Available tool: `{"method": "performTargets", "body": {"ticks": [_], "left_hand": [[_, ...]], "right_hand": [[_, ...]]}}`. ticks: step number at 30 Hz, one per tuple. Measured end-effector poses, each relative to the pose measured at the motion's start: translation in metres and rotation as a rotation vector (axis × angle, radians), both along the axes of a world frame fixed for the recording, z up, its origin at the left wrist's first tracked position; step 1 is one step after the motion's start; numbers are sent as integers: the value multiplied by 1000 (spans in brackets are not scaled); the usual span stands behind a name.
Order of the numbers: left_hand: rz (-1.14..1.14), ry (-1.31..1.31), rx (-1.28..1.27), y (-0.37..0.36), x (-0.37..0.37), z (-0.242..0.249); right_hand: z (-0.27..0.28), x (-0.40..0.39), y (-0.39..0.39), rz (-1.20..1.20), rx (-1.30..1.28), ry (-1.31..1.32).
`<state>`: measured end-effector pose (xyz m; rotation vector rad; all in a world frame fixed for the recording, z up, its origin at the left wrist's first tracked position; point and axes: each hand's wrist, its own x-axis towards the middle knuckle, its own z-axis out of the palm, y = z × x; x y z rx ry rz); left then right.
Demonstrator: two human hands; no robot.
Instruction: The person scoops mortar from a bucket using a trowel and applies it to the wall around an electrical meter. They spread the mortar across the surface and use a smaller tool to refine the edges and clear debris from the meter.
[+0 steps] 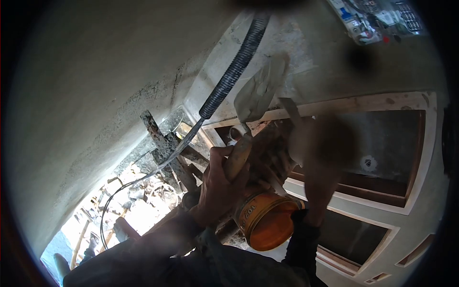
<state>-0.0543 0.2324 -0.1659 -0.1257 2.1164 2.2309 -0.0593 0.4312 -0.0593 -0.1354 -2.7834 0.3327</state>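
Observation:
My left hand is closed around the worn wooden handle of a trowel. The trowel's pale, plaster-smeared blade points up toward the wall corner. My right hand, in a dark sleeve, is raised at the right; its fingers are blurred and covered by a dark smudge. A flat grey strip shows just above that hand, but whether the hand holds it cannot be made out. Below and between both hands, an orange bucket lies tilted with its mouth toward me.
A black corrugated conduit hangs from above, with cables running out of it. Rough wooden poles stand beside the drop to bright rubble below. Framed wall recesses are at right; a clear bag of small parts is top right.

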Motion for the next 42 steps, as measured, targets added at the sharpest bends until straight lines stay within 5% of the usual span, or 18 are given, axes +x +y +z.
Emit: {"method": "performTargets", "body": {"ticks": [7,9,16,18,28,33,42], "left_hand": [[13,253,-175,1,5,1],[26,287,-200,0,8,-2],[6,298,-188,3,21,-13],[-1,268,-166,6,23,-16],[15,141,-183,1,17,-10],[29,110,-163,1,15,-15],[51,142,-164,1,14,-12]], "right_hand": [[-22,-9,-17,46,-50,46],[-23,-22,-22,-31,-449,127],[-25,-109,-9,127,-505,428],[-7,-130,-13,-10,-862,271],[19,-102,38,-127,-796,336],[14,-81,10,17,-567,358],[30,-157,-6,-38,-804,276]]}}
